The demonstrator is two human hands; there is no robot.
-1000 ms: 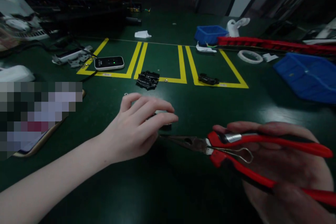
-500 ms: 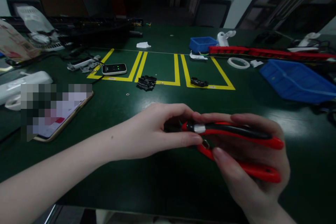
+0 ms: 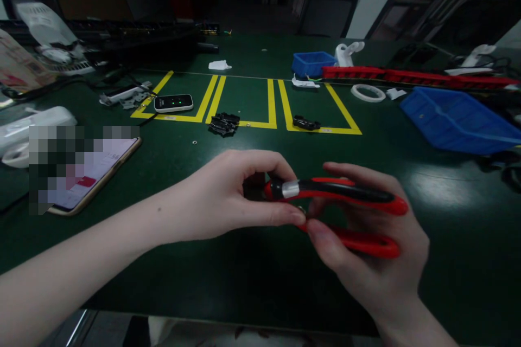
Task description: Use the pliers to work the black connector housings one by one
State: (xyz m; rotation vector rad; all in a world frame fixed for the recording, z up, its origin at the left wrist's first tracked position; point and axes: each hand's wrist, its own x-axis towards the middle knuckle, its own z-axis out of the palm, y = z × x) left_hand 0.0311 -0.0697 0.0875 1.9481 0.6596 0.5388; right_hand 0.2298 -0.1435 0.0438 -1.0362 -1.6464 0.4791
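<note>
A pair of pliers (image 3: pixel 350 192) with red and black handles is held sideways above the green table, its handles spread apart. My left hand (image 3: pixel 244 190) is closed around the head end, hiding the jaws. Between the handles, a small metal ring-like part (image 3: pixel 302 210) shows by the left thumb; whether it belongs to the pliers I cannot tell. The handles lie across my right hand (image 3: pixel 382 282), whose thumb tip presses the lower handle near the left thumb. Its index finger is stretched out above the upper handle.
Black plastic parts (image 3: pixel 223 123) and another black piece (image 3: pixel 306 123) lie by yellow tape outlines (image 3: pixel 272 105). A phone (image 3: pixel 101 173) and a small device (image 3: pixel 173 103) are on the left. Blue bins (image 3: pixel 459 119), a tape roll (image 3: pixel 368 93) and a red strip (image 3: pixel 427 77) sit right.
Both hands and the pliers have shifted left. My right index finger has lifted away from the upper handle, and the right thumb has slid closer to the left thumb.
</note>
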